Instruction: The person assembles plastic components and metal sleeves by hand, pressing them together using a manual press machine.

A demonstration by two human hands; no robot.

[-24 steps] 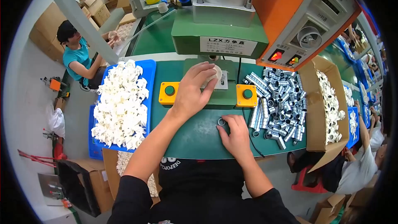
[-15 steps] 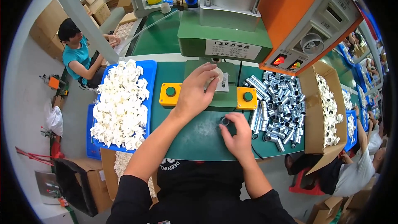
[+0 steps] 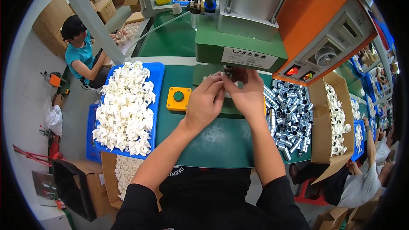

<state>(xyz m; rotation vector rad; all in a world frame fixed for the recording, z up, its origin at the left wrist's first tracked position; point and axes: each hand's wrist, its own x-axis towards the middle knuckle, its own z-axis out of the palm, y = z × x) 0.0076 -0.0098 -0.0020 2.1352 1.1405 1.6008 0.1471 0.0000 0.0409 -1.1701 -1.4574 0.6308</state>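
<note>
At one green press head, one left hand and one right hand, both half-curled, any hold unclear

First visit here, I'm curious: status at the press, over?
Left hand and right hand close together, just below green press head. Anything held: hidden, can't tell. Metal sleeves piled at right. Hands themselves block the view.

Green press, orange control box

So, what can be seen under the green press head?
Below the press head, the left hand and right hand meet over the green base, part of which shows between the wrists. They cover its middle, so anything held there cannot be seen.
</note>
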